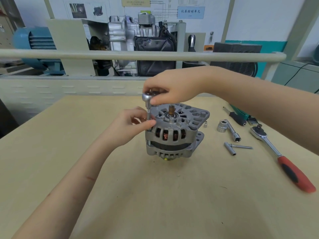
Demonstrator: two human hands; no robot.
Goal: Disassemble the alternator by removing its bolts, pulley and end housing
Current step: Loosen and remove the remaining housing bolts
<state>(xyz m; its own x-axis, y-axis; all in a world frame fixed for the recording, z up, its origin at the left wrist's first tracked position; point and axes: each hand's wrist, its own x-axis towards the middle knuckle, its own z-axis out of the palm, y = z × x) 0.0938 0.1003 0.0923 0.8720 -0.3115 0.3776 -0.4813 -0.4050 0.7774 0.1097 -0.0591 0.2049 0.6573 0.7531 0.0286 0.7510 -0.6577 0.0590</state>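
Head view: hands (172, 87) apparently turning driver (148, 107).

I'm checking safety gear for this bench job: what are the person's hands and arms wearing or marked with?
Nothing is worn: the left hand and the right hand are bare, with no gloves, rings or watch in view. Both forearms are uncovered as far as the frame shows, with no sleeves visible. The left forearm carries a short red scratch and a fainter mark nearer the elbow.
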